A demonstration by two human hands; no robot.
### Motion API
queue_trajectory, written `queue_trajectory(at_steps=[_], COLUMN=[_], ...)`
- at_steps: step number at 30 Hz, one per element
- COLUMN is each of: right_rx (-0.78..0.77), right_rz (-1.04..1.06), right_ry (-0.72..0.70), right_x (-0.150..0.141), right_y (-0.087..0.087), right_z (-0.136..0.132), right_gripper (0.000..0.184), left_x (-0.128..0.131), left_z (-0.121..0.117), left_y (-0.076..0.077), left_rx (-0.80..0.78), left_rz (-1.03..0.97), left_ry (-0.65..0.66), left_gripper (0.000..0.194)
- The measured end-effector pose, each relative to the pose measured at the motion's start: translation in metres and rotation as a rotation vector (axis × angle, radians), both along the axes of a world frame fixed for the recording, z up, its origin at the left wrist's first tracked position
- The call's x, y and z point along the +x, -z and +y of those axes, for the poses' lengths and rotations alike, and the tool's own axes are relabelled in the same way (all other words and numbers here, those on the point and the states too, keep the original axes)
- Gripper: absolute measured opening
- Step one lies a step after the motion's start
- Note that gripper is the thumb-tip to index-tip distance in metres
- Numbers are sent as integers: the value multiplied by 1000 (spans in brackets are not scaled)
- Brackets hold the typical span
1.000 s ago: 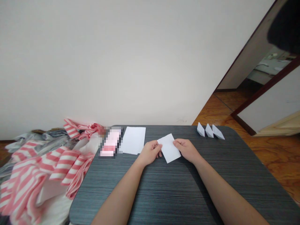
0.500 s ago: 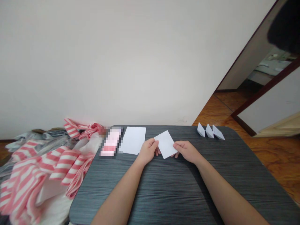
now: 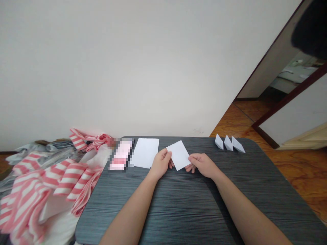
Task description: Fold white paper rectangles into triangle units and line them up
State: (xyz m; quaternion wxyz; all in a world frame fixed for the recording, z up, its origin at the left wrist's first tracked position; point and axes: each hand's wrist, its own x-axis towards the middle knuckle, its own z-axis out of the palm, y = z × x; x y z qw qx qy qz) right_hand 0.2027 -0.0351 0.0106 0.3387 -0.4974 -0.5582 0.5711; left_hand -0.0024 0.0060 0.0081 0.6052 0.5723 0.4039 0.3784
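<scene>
Between my two hands a white square of paper (image 3: 179, 155) is held up over the dark table, turned so that one corner points away from me. My left hand (image 3: 162, 161) pinches its left corner, thumb on top and fingers underneath. At the right corner my right hand (image 3: 200, 162) grips the paper the same way, with some fingers curled below it. Just left of my left hand lies a stack or sheet of white paper (image 3: 146, 152). Three folded white paper shapes (image 3: 229, 143) stand in a row toward the table's far right.
The dark wood-grain table (image 3: 176, 211) stands against a pale wall (image 3: 143, 68). A pixelated flat object (image 3: 121, 154) lies at its far left. Beside the table are piled red-and-white striped cloths (image 3: 58, 180). On the right are a wooden floor (image 3: 301, 183) and a doorway.
The paper square has shifted slightly left and away from me in my hands. Both hands keep their grip at its side corners, and the other things have stayed put.
</scene>
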Motion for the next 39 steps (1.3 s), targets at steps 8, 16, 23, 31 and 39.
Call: queue_trajectory(at_steps=[8,16,23,31,39], right_rx=[-7,178,235,175,45], right_rz=[22,-173,-202,-146,-14], right_ry=[3,42,72,38,-51], right_x=[-1,0,-1,-4,-5], right_y=[-2,-6,-7,-4,0], right_z=[-1,-1,-1,-1,-2], right_gripper=[42,38,35,31,35], left_x=[-1,-2,-1,-2,-2], left_z=[-5,-8,-9,-7,-5], left_y=[-2,-2,-3,-2,-1], left_rx=[52,107,124,100,99], left_rz=[115,215,225,187,151], left_ry=[114,160,172,130,100], left_gripper=[33,31,31,31,31])
